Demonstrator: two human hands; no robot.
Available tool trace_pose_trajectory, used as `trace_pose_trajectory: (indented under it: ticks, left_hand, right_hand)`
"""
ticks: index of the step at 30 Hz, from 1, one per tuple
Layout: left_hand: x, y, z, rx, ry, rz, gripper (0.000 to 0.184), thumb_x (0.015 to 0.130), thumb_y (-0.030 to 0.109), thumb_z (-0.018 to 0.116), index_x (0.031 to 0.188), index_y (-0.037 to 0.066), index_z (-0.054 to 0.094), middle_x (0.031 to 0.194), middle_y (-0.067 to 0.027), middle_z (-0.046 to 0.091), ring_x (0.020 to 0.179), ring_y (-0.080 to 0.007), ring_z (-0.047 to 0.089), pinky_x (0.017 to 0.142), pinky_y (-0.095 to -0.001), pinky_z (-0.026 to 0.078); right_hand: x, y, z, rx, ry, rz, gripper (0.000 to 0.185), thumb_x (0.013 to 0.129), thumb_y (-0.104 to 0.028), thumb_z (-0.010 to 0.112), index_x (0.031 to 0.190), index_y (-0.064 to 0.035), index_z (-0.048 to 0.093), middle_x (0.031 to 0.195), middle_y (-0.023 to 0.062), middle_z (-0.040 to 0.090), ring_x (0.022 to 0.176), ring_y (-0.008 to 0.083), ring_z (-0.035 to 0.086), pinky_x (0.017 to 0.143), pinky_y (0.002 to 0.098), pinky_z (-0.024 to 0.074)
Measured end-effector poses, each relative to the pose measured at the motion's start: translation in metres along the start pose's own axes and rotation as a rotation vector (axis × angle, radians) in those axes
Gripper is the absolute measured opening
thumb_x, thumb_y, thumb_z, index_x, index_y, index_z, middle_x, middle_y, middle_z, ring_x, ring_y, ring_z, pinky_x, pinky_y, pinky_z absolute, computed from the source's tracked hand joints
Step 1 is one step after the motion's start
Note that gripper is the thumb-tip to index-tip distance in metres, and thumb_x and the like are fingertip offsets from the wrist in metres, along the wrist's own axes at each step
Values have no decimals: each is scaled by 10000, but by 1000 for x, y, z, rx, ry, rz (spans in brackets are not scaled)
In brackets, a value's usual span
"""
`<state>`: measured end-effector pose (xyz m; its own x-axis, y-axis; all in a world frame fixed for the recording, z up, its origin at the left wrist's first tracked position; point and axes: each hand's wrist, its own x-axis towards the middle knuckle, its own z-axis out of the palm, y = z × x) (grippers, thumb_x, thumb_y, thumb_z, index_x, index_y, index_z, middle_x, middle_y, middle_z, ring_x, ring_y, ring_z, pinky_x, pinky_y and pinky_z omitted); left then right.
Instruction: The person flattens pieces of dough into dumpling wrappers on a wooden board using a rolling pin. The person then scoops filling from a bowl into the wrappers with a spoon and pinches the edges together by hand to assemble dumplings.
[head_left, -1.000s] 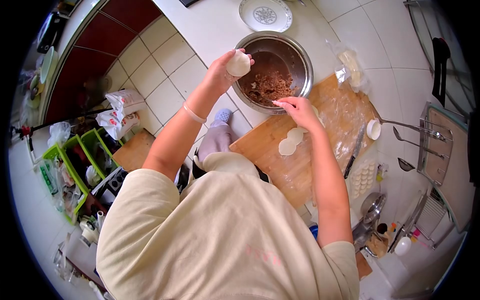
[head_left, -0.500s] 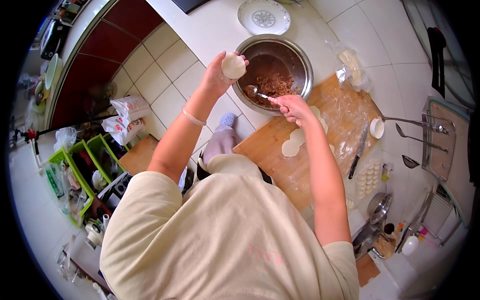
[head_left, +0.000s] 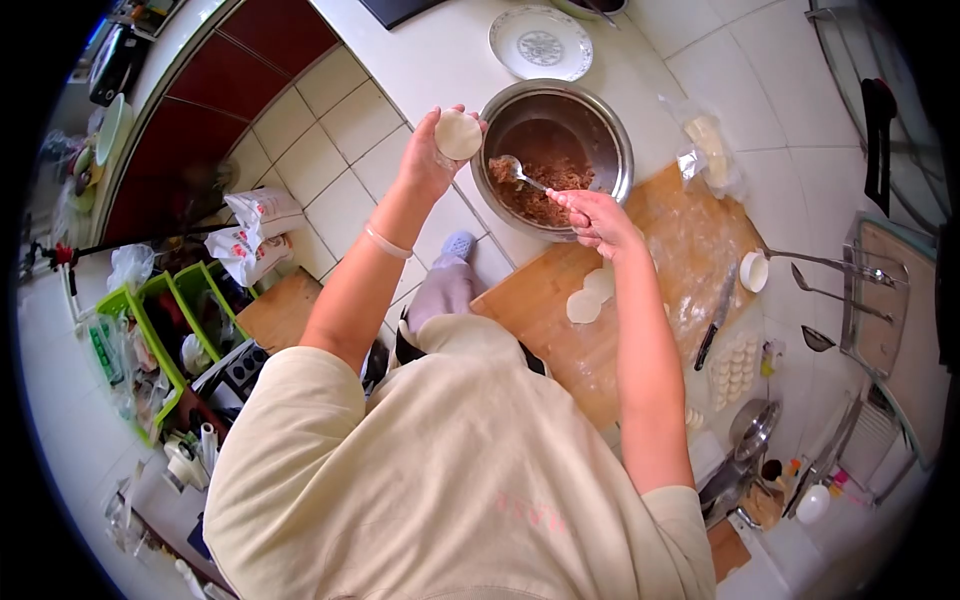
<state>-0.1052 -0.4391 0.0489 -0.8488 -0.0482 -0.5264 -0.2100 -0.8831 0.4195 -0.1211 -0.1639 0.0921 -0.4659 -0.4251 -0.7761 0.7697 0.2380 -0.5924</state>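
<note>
My left hand (head_left: 425,162) holds a round, pale dumpling wrapper (head_left: 459,135) across its fingers, left of the bowl's rim. A metal spoon (head_left: 533,183) is gripped by the handle in my right hand (head_left: 605,222), over the near right rim. Brown minced filling (head_left: 502,168) is heaped on the spoon's tip, inside the large steel bowl (head_left: 626,165). More of the mince (head_left: 568,176) lies in the bowl's near part. Below my right hand, a few flat wrappers (head_left: 584,306) rest on the wooden board (head_left: 560,352), partly hidden by my forearm.
A patterned white plate (head_left: 541,43) sits beyond the bowl. Right of it lies a plastic bag (head_left: 708,145) with something pale inside. A black-handled knife (head_left: 714,328) is on the board's right side, near rows of small white pieces (head_left: 735,373). Ladles (head_left: 845,292) hang farther right.
The spoon has shifted left within the bowl and now carries a lump of mince. My left hand, with the wrapper, stays beside the bowl. The whole view has shifted slightly.
</note>
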Motion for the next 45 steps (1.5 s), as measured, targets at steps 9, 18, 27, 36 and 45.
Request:
trace_pose_trajectory:
  ticks: [9,18,27,36,45]
  left_hand:
    - [-21,-57,54,-57,-122,-161,452,989,416,374,1249,65,491,1210,-129,583,1158,-282,544,1009,-456,415]
    - [-26,-71,85,-203,-242,-215,481,998,424,339,1213,24,499,1215,-161,572,1193,-324,522,1037,-457,391]
    - [-36,-73,97,-204,-279,-263,507,995,431,346,1212,2,508,1223,-166,566,1184,-317,531,1053,-448,389]
    - [-43,-75,100,-113,-303,-256,528,988,448,360,1232,-1,494,1215,-165,573,1178,-300,543,1041,-434,409]
    - [-42,-73,103,-212,-219,-256,523,995,428,353,1217,-24,492,1203,-185,573,1164,-332,546,1038,-445,412]
  right_hand:
    - [-60,0,44,-776,681,-1052,212,938,-137,551,1087,-55,677,879,126,702,684,212,665,586,333,518]
    - [-89,7,56,-1030,937,-1130,193,921,-119,573,1075,-66,677,949,100,704,767,243,675,636,340,543]
    - [-101,12,54,-978,931,-1164,188,925,-91,557,1070,-47,669,945,75,708,769,233,669,642,338,544]
    - [-109,12,49,-1026,971,-1128,179,919,-96,576,1063,-46,668,925,62,708,691,214,638,595,323,534]
    - [-111,29,52,-833,881,-1071,174,926,-65,554,1052,3,653,1014,84,707,837,239,681,722,327,553]
